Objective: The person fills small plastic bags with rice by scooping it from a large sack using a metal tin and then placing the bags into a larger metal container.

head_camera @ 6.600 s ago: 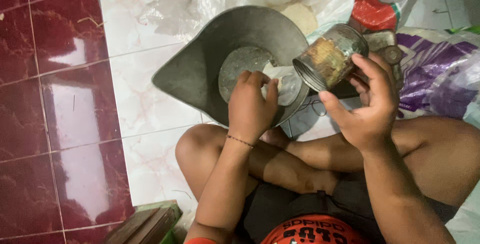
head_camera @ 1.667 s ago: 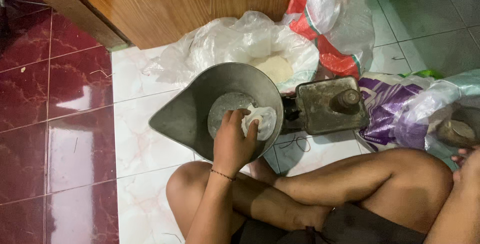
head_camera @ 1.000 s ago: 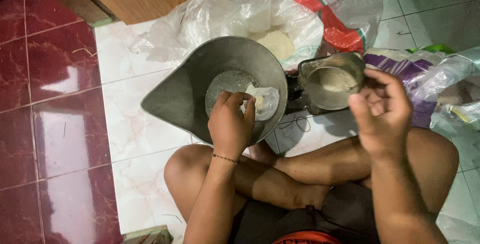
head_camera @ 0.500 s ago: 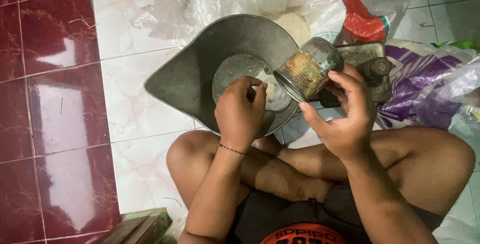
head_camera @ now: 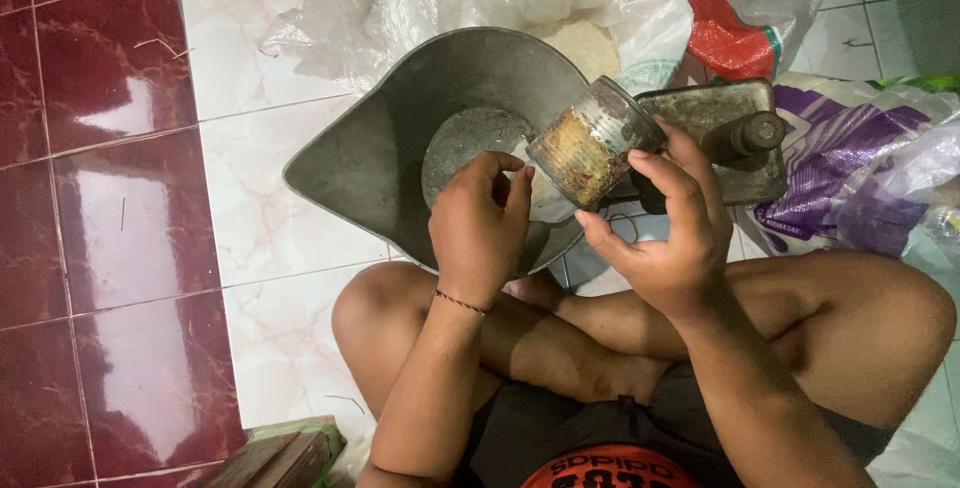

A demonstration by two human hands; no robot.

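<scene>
My right hand (head_camera: 668,223) grips a rusty tin can (head_camera: 592,143), tipped on its side with its mouth toward a small clear plastic bag. My left hand (head_camera: 480,226) pinches that bag's mouth (head_camera: 545,198) inside the grey metal scale pan (head_camera: 400,143). Most of the bag is hidden behind my left hand and the can. The pan sits on a metal weighing scale (head_camera: 735,138) with a cylindrical weight on it. I sit cross-legged on the floor behind the pan.
A large clear plastic sack holding white grain (head_camera: 585,43) lies beyond the pan. A red and white sack (head_camera: 740,18) and a purple plastic bag (head_camera: 850,168) lie to the right. White and dark red floor tiles (head_camera: 110,228) spread left; a wooden edge (head_camera: 285,453) sits by my knee.
My right hand came in from the right with the can, brought it over the pan and tipped it toward the bag. My left hand stayed on the bag in the pan.
</scene>
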